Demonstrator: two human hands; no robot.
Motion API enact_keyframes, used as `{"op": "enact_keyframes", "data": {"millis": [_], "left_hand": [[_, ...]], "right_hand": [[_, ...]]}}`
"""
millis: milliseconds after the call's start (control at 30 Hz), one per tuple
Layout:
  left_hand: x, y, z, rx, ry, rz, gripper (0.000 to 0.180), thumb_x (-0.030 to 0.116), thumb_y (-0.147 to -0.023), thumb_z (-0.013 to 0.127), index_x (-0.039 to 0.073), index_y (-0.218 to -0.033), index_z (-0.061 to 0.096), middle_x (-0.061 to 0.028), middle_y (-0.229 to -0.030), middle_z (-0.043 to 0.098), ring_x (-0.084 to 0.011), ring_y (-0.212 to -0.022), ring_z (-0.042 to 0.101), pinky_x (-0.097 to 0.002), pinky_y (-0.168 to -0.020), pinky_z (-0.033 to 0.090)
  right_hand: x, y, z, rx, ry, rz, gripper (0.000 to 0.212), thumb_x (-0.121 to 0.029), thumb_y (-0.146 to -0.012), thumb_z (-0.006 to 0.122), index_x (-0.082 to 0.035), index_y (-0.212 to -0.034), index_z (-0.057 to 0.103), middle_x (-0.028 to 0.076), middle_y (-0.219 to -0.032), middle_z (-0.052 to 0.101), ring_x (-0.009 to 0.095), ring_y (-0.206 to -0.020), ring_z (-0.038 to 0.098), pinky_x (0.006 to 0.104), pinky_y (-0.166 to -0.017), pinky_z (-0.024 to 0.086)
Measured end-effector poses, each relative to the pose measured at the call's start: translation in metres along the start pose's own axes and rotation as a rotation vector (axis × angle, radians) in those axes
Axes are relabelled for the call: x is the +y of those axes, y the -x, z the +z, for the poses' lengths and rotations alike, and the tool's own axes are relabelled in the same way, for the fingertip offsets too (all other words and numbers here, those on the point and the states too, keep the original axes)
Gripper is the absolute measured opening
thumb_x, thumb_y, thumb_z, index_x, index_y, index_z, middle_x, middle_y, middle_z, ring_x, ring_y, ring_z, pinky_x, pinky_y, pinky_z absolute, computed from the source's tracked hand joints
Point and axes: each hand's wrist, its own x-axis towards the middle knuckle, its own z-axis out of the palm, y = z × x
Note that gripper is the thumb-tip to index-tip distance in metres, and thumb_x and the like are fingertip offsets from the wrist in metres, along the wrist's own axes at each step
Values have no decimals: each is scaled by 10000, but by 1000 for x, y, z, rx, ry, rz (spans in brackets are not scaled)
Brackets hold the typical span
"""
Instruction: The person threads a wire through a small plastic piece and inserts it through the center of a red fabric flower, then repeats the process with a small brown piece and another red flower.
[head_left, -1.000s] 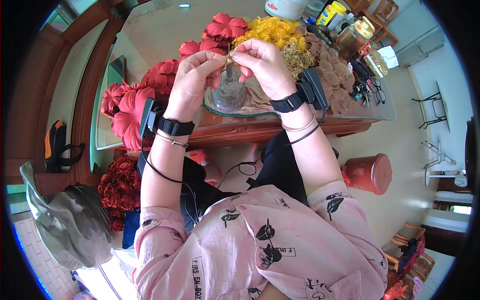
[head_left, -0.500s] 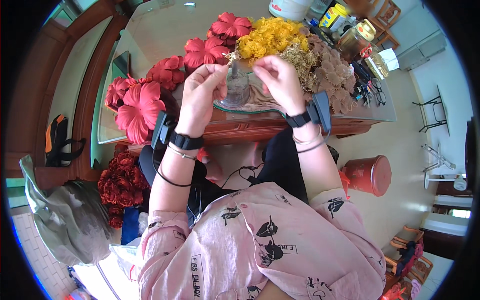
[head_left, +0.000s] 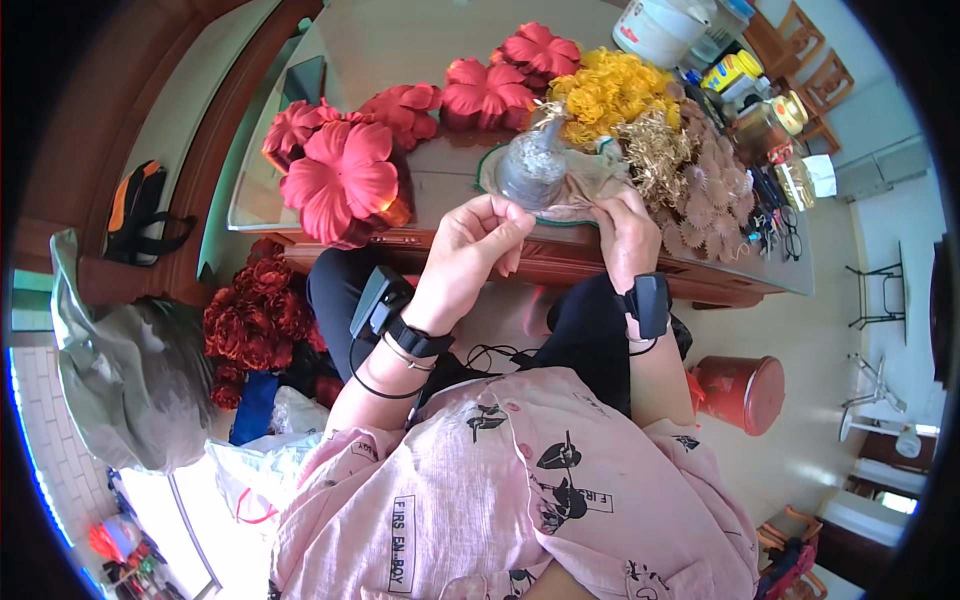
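Observation:
My left hand is closed in a pinch at the table's front edge, just before a cloudy glass bottle. Whatever its fingertips hold, if anything, is too small to make out. The bottle has a narrow neck with a small pale-gold piece at its top. It stands on a beige cloth with a green edge. To the right, my right hand has its fingers closed on the front part of that cloth. Beyond it lie a heap of gold artificial sprigs and yellow artificial flowers.
Stacks of red fabric petals line the table's left side. Brown flower pieces lie at right, near jars, glasses and a white tub. A red bucket stands on the floor; dark red flowers sit at lower left.
Both hands have come down from above the bottle's top toward the table's front edge. My right hand has gone from a loose pinch in the air to the cloth. The view has shifted too.

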Motion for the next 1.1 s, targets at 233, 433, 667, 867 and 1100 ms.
{"op": "enact_keyframes", "data": {"millis": [233, 433, 667, 867, 1100], "left_hand": [[23, 26, -30, 99, -18, 119, 125, 156, -924, 640, 59, -863, 592, 38, -646, 559, -23, -552, 490, -177, -511, 371], [32, 43, -53, 183, 11, 206, 99, 121, -918, 641, 42, -876, 599, 31, -660, 573, -22, -569, 503, -176, -539, 390], [40, 61, -85, 270, 41, 315, 92, 112, -918, 636, 36, -882, 600, 22, -663, 578, -38, -574, 523, -182, -538, 393], [44, 68, -109, 348, 54, 361, 86, 98, -926, 618, 20, -898, 595, 8, -670, 581, -57, -567, 523, -198, -536, 406], [51, 71, -124, 390, 110, 442, 74, 71, -928, 597, 8, -890, 588, -13, -666, 577, -74, -563, 523, -209, -525, 408]], "right_hand": [[-66, -22, -9, -42, -220, -11, 105, -67, -792, 722, -50, -873, 655, 84, -804, 615, 220, -649, 617, 307, -580, 474], [-137, -89, 27, -174, -480, -225, 96, -65, -821, 715, -18, -883, 659, 67, -781, 632, 137, -625, 606, 253, -568, 470], [-184, -161, 103, -210, -457, -360, 188, -182, -815, 726, -50, -939, 676, 76, -845, 656, 165, -669, 643, 272, -615, 505], [-209, -191, 149, -221, -339, -649, 210, -236, -782, 735, -79, -912, 683, 61, -845, 648, 238, -802, 625, 358, -720, 495], [-231, -194, 183, -380, -342, -644, 268, -301, -706, 787, -87, -820, 673, 59, -813, 636, 249, -794, 609, 365, -710, 477]]}}
